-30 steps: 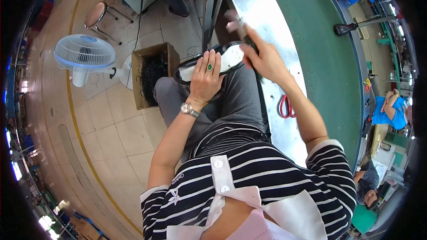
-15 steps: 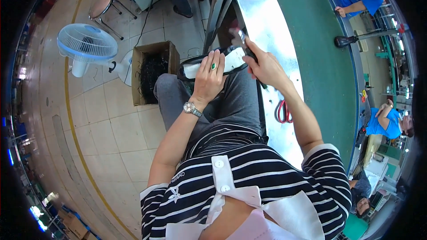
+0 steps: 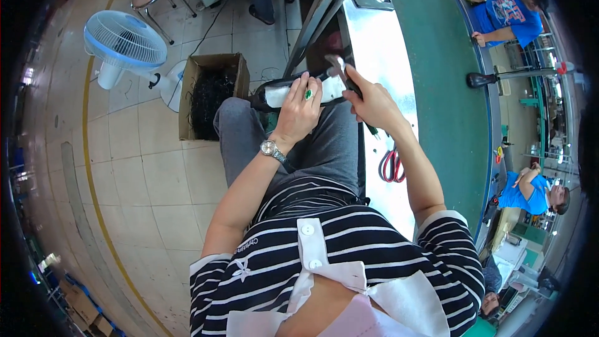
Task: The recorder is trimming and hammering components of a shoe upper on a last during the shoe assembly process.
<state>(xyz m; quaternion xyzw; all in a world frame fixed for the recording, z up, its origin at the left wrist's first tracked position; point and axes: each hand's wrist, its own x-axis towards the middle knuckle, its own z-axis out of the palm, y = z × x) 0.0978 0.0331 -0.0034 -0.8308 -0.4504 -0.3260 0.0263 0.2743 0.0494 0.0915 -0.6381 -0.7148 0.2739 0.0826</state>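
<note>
Shoe-shaped piece (image 3: 334,89) — long axis left-right, black end leftward; left hand (image 3: 301,112) across it, grip unclear — right hand (image 3: 377,105) clenches hammer (image 3: 339,66)

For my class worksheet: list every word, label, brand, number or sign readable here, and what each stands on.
Striped shirt: small white lettering near a flower-shaped emblem; not copied out.
Blue shirt, co-worker at upper right: large print; not copied out.
Watch on the left wrist: dial too small to read.
Hammer in the right hand, white piece under the left hand: no readable text.
</note>
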